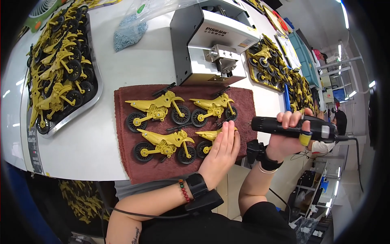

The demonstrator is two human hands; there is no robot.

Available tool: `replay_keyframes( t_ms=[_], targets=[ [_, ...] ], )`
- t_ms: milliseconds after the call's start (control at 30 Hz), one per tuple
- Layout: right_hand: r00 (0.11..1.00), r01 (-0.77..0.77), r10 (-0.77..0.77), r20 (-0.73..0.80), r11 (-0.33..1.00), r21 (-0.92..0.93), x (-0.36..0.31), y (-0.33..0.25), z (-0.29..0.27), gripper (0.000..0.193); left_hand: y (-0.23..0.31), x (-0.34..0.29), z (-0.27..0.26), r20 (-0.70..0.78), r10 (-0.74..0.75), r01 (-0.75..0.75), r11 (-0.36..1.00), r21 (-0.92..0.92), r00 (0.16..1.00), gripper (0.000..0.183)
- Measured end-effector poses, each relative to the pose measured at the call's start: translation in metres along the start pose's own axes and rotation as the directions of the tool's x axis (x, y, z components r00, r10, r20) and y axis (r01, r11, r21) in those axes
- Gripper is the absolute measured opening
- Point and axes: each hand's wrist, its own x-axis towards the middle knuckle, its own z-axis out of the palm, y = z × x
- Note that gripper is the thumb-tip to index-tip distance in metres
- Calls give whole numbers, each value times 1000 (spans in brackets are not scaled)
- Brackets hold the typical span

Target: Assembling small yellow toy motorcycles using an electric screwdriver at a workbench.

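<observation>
Motorbike: a yellow toy bike (208, 133) on the brown towel (244, 103), lower right of four, partly hidden under your left hand.
Left hand: your left hand (221, 151) lies over it, fingers straight and side by side; whether it grips the bike, you cannot tell from here.
Right hand: your right hand (284, 143) is wrapped around a black corded driver (266, 125), apart from your left, tip toward the towel.
Other bikes: three more motorbikes (163, 144) stand beside it.
Beyond the towel: a boxy machine (195, 44).

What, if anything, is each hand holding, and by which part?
Right hand: corded black tool, mid-barrel. Left hand: partly covers a toy motorcycle; grip unclear.
</observation>
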Motion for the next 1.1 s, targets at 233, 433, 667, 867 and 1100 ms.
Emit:
replay_keyframes(
  t_ms=[233, 433, 667, 867, 1100],
  targets=[
    [936, -54, -22, 352, 977, 204, 40, -23, 50, 35, 0, 7, -2, 25, -29, 31, 996, -78, 999, 54],
    [892, -151, 23, 451, 957, 249, 72, -6, 87, 24, -1, 4, 3, -41, -4, 2, 999, -49, 999, 63],
    [916, -91, 25, 401, 985, 146, 86, 17, 114, 11, -1, 4, 6, -81, -9, 7, 1000, -25, 997, 36],
    [903, -127, 68, 425, 986, 112, 87, 28, 114, 10, 0, 4, 7, -109, -12, 9, 999, -34, 994, 35],
    [804, -268, 169, 570, 959, 94, 36, -4, 104, 27, -1, 2, 7, -95, -16, 16, 1000, 0, 995, 38]
  ],
)
